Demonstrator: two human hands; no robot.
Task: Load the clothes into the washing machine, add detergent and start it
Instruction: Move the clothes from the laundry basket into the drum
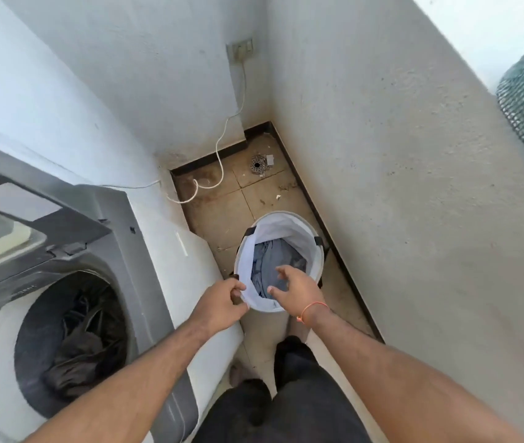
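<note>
A white laundry basket (289, 225) stands on the tiled floor in front of me, with blue-grey clothes (268, 260) at its bottom. My left hand (220, 303) pinches the basket's near rim. My right hand (295, 287) hovers over the basket's opening with its fingers spread and holds nothing. To the left is the top-loading washing machine (158, 251), its lid (30, 206) raised. Dark clothes (78, 356) lie in its drum.
White walls close in on the right and at the back. A white cable (222, 145) runs from a wall socket (240, 49) down to the floor. A floor drain (258, 164) sits in the far corner. My legs in dark shorts stand below the basket.
</note>
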